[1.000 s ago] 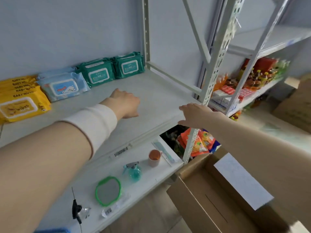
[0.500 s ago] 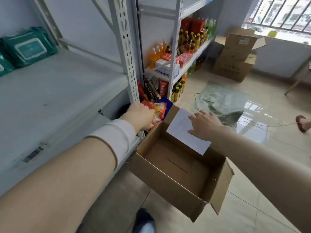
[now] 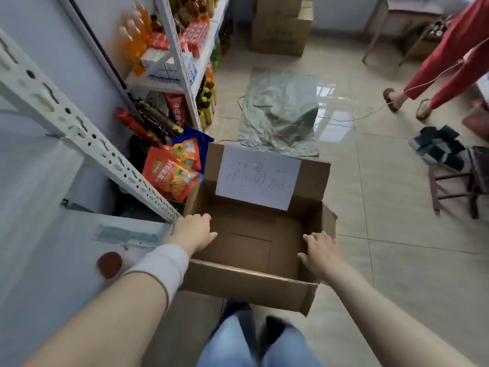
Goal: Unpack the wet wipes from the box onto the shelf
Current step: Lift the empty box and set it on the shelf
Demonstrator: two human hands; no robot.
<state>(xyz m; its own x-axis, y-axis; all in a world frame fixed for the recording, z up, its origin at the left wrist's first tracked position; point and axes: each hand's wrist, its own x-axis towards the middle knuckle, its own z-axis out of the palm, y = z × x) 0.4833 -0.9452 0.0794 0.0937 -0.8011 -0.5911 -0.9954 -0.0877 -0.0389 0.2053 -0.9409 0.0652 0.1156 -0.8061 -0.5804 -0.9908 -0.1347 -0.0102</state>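
Observation:
An open brown cardboard box (image 3: 238, 283) sits on the floor in front of me, its inside bare, with a white handwritten sheet (image 3: 258, 178) on the far flap. My left hand (image 3: 194, 233) is over the box's left wall, fingers fairly straight. My right hand (image 3: 321, 252) hovers over the box's right side, fingers spread, holding nothing. No wet wipes are in view. The white shelf (image 3: 66, 250) lies at the left, only its lower board and a slotted upright (image 3: 87, 139) showing.
Orange snack bags (image 3: 172, 173) and bottles fill the lower rack beside the box. A small brown-lidded cup (image 3: 109, 264) stands on the shelf board. A plastic sheet (image 3: 280, 112) and cable lie on the tiled floor; another box, a stool (image 3: 455, 186) and a person in red stand beyond.
My view swung from the shelf with the wipes down to the box. Both hands came off the shelf edge and down over the box's two sides.

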